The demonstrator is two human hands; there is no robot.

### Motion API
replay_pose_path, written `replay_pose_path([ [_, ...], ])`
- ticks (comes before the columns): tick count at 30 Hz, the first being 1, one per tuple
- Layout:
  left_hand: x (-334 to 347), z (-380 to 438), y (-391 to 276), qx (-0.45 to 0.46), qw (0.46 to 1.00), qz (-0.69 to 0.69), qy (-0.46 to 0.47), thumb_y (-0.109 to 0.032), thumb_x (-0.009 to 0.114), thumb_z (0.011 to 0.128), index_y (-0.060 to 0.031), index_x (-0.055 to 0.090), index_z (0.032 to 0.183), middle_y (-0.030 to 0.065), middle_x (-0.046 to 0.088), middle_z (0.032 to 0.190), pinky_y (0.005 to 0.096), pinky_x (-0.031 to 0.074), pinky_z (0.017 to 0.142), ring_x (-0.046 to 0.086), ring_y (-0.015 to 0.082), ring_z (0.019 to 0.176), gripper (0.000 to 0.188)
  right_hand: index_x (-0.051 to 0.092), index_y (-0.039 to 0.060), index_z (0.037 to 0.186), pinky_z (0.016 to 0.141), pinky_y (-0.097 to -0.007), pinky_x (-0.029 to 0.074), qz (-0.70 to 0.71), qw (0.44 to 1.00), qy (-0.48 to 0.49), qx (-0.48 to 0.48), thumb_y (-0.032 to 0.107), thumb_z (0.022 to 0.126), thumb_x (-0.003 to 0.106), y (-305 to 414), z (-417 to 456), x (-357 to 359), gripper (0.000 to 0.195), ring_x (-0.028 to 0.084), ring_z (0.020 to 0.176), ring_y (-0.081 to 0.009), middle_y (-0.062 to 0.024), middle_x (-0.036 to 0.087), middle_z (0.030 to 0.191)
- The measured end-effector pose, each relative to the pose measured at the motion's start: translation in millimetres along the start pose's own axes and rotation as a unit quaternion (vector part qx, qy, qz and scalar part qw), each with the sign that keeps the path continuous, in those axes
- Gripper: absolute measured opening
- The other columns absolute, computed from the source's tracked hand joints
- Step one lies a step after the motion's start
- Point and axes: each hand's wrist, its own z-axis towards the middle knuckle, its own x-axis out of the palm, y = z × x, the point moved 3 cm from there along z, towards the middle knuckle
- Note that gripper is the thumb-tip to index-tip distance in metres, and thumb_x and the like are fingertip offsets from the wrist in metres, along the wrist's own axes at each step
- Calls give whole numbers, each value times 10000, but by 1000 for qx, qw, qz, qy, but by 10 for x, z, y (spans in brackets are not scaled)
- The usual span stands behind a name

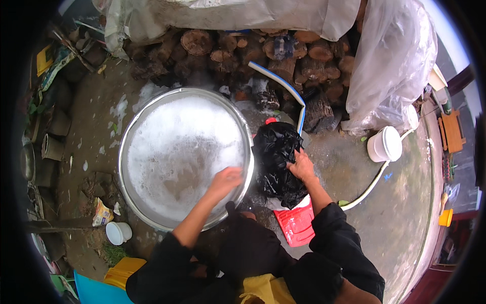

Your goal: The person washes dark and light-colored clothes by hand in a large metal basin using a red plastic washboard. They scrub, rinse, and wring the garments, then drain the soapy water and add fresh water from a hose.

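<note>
A large round metal basin (167, 182) holds water topped with white suds. My left hand (228, 178) is over the basin's right side, blurred, with its fingers partly curled; nothing plain shows in it. To the right of the basin a wet black cloth or garment (279, 163) lies heaped on a red plastic washboard (295, 224), whose lower end sticks out. On the right edge of the black cloth rests my right hand (302, 165), its fingers pressing into or gripping the fabric. A bit of white cloth (277, 204) shows beneath the black one.
Stacked logs (228, 57) under plastic sheeting (235, 15) line the far side. A blue-and-white hose (284, 85) runs down behind the black cloth. A white lidded bucket (383, 145) stands at right by a pale hose (370, 193). A small white bucket (118, 233) sits lower left.
</note>
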Motion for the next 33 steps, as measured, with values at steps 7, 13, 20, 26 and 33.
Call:
replay_pose_path([
  [7,-1077,-1324,1675,-137,881,-165,-422,-180,638,856,-50,629,944,54,589,729,346,532,642,630,224,665,157,381,72,1444,1133,-423,349,94,993,-62,-40,199,665,805,174,-226,-216,896,323,1404,-395,-179,270,1550],
  [13,-395,-1702,1837,-376,700,-466,-388,-274,679,820,-84,495,1114,69,492,868,448,545,662,610,274,769,395,390,93,1447,1124,-458,326,84,994,-19,-73,252,707,777,443,-317,-527,850,388,1363,-381,-188,398,1470],
  [20,53,-1705,1930,-363,654,-556,-362,-262,678,833,-67,425,1268,175,494,1214,566,527,889,545,388,1095,540,490,70,1303,1017,-518,377,81,986,-122,-75,308,794,711,636,-225,-695,604,474,1254,-359,-176,516,1326],
  [26,52,-1456,2165,-193,664,-655,-304,-180,589,905,33,389,1328,224,477,1328,574,466,1018,485,441,1249,514,629,-11,938,748,-420,538,193,977,52,-74,208,891,620,1108,-410,269,224,678,798,-363,-199,669,838],
  [33,6,-1434,2098,-223,650,-656,-311,-111,537,861,87,389,1303,263,486,1317,602,463,1005,527,461,1208,506,474,-24,1180,603,-403,619,530,758,303,230,164,939,536,1047,-474,1331,312,687,746,-308,-187,643,959],
])
